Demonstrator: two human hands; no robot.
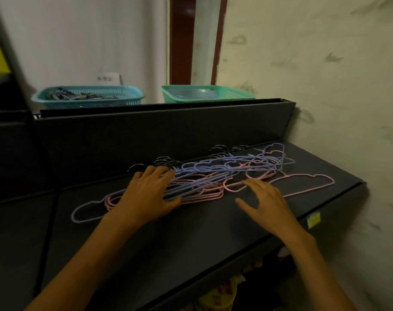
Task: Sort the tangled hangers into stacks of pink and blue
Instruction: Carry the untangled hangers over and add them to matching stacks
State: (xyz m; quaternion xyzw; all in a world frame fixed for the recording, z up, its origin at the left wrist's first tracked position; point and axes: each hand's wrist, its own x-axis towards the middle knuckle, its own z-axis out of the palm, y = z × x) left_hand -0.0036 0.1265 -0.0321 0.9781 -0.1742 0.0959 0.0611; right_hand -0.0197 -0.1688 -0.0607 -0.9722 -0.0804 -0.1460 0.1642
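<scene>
Dark grey and bare, the counter (191, 243) runs from the near edge up to the work, with a yellow tag (314, 219) on its front lip at about four o'clock. Both hands sit just past it. My left hand (146, 194) lies flat with straight fingers pressing on the left part of the tangled hangers (202, 178), fingertips close to the dark metal hooks (166, 163). My right hand (265, 205) hovers with fingers spread and relaxed, gripping nothing, its fingertips near a pink hanger (303, 182) that trails out toward three o'clock.

No separate stacks show yet, so I judge the sorting is at its very start: the heap is being steadied while a first piece is chosen. That loose pink one looks the easiest pick (it lies mostly free of the rest). The next move calls for pinching its wire and sliding it out sideways while the left hand pins the pile.

Blue hangers (224, 170) cross over pink ones through the middle, and the hooks are bunched, so snagging is the likely trouble.

Beyond, at twelve o'clock, a dark back panel (146, 131) rises. Behind it stand a blue basket (87, 97) at eleven o'clock and a green basket (204, 94) at one o'clock, against a pale wall (314, 63).
</scene>
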